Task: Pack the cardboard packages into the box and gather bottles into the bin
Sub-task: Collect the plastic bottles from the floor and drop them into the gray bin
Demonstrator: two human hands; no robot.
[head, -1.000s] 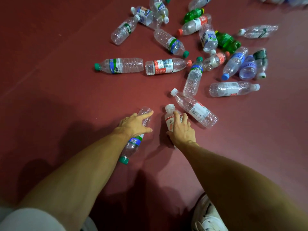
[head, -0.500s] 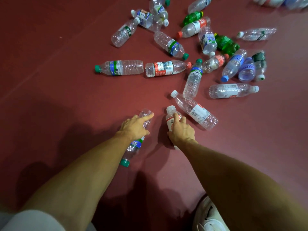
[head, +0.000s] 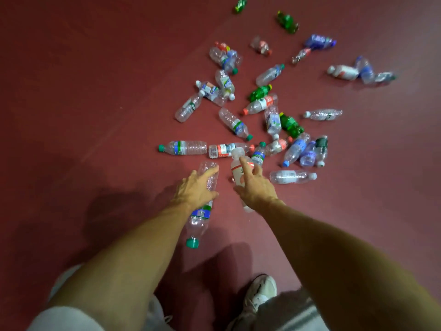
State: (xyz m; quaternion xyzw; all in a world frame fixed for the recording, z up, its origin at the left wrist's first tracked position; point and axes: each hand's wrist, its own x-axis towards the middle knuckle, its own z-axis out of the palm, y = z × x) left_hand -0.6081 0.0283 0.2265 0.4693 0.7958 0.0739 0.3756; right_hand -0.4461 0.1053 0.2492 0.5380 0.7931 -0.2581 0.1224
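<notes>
A dark red floor [head: 95,91] carries a loose scatter of empty plastic bottles [head: 233,124], all lying on their sides, spread from just beyond the hands to the far top right. Most are clear with coloured caps and bands. A few are green [head: 290,124] and some blue [head: 319,41]. Nearest the hands lie a green-cap bottle [head: 183,147], a red-band bottle [head: 222,150] end to end with it, and a white-cap bottle [head: 292,176] just right of the right hand. A white shoe [head: 260,292] shows at the bottom edge, between the forearms.

The left hand [head: 194,189] grips a blue-label bottle [head: 201,213] round its middle, fingers and thumb curled over it. Its green cap points back toward the person and its base away. The right hand [head: 256,187] grips a red-and-white bottle [head: 236,170] from the side, fingers wrapped round the body, forefinger stretched along it. Its white cap points away and overlaps the red-band bottle in view. Whether either held bottle is off the floor cannot be told.

The labels are blurred; no brand or writing can be read, only colour bands: blue and green on the left one, red and white on the right.
</notes>
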